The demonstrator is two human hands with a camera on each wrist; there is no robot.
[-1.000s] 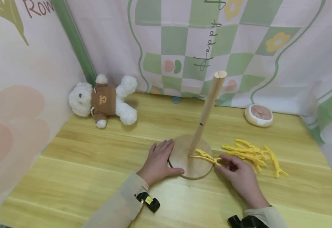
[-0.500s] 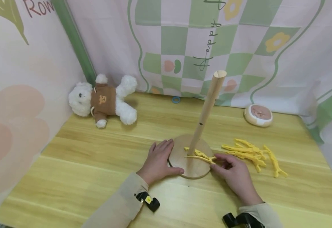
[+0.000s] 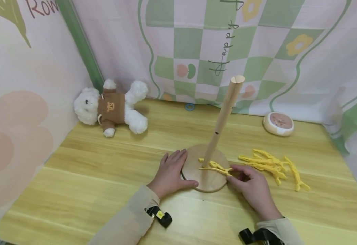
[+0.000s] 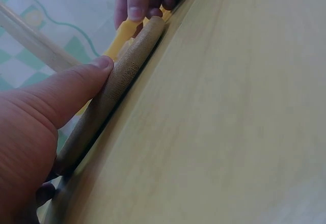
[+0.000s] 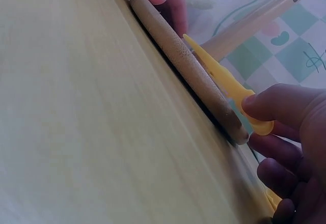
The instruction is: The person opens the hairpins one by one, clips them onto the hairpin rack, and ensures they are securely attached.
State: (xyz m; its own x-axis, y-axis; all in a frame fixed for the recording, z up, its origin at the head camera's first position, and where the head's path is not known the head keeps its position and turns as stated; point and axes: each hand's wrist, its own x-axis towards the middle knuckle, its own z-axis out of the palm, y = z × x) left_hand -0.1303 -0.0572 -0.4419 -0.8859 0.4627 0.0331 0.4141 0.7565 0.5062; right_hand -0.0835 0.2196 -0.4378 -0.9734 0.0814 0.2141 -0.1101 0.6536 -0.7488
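A round wooden base (image 3: 193, 158) carries an upright wooden post (image 3: 222, 114) with a small dark hole in its side. My left hand (image 3: 170, 175) rests on the base's left edge, fingers extended and thumb (image 4: 91, 74) lying on the rim. Between thumb and fingers, my right hand (image 3: 255, 187) pinches the right end of a yellow branch-shaped plastic piece (image 3: 216, 170). Two long arms of this piece lie low over the base, one passing in front of the post and one behind. From the right wrist view, a pointed arm (image 5: 221, 76) slants above the rim.
Several similar yellow branch-shaped pieces (image 3: 267, 163) lie in a pile right of the base. A white plush toy (image 3: 112, 109) in a brown top lies at the back left. A small blue ring (image 3: 189, 107) and a white rounded device (image 3: 278, 124) sit by the back curtain.
My right hand has moved left with the yellow piece, so its arms now reach past the post on both sides. The left hand and base have stayed put.
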